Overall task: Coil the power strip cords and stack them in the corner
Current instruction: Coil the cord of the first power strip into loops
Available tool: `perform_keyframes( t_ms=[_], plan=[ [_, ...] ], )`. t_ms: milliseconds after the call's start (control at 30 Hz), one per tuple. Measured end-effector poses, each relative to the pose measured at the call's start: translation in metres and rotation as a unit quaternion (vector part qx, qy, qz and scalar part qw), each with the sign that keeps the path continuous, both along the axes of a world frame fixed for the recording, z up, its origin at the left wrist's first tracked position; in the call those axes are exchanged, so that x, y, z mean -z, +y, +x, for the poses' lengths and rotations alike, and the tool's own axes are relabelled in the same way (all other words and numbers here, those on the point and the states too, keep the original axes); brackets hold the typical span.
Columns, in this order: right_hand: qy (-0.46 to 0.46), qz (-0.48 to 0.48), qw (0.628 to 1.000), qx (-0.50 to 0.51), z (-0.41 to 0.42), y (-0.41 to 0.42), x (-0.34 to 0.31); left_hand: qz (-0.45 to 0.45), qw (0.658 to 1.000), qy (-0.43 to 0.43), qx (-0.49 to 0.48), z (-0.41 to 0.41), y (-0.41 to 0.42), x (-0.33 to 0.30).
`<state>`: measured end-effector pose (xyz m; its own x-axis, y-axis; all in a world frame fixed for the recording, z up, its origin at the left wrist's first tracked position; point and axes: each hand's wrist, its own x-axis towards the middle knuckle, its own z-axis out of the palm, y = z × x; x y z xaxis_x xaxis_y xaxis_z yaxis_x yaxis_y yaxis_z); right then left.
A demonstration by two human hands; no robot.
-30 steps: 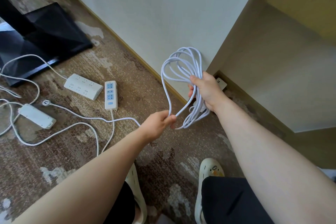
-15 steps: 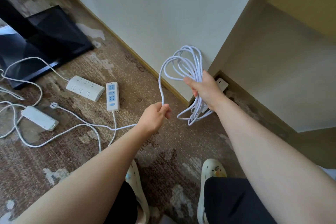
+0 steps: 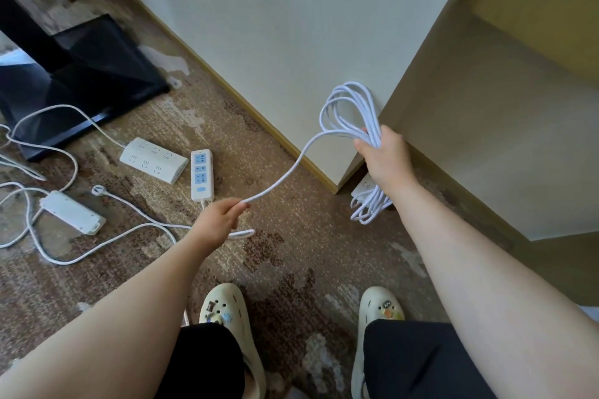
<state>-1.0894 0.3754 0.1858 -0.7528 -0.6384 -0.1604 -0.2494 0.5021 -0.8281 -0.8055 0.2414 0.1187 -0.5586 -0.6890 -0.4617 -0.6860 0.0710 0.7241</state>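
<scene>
Right hand (image 3: 385, 155) gripped coiled white cord (image 3: 353, 110), loops sticking up above fist and hanging below wrist, close to wall corner (image 3: 356, 152). Left hand (image 3: 220, 220) pinched free run of same cord, well apart from right, cord stretched between them. White block behind hanging loops looked like power strip (image 3: 364, 186), mostly hidden. On carpet (image 3: 285, 256) at left: blue-socket strip (image 3: 201, 174), wide strip (image 3: 154, 160), small strip (image 3: 73, 212), loose cords tangled around them.
</scene>
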Motion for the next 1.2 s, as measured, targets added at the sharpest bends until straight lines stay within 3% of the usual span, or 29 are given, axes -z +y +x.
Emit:
perform_keyframes(
  t_ms=[133,233,300,667,833,1100,1200],
  plan=[
    [-0.04,-0.003,0.999,0.012,0.007,-0.007,0.002,0.019,0.994,0.072,-0.079,-0.017,0.0,-0.017],
    [-0.1,0.004,0.995,0.009,0.016,-0.014,0.004,0.063,0.981,0.179,-0.049,-0.056,0.026,-0.048],
    [-0.142,-0.01,0.99,0.012,0.024,-0.015,0.006,0.07,0.976,0.206,-0.001,-0.078,0.051,-0.058],
    [-0.227,-0.056,0.968,-0.09,0.032,-0.008,-0.012,0.008,0.997,0.075,0.026,-0.108,0.06,-0.055],
    [-0.245,-0.047,0.964,-0.092,0.035,-0.012,-0.012,-0.035,0.994,0.085,0.057,-0.114,0.064,-0.054],
    [-0.114,0.011,0.987,-0.113,0.033,-0.015,-0.005,-0.042,0.988,0.073,0.127,-0.093,0.065,-0.05],
    [-0.131,-0.003,0.986,-0.107,0.03,-0.012,-0.008,-0.03,0.99,0.039,0.133,-0.076,0.06,-0.043]
  ],
)
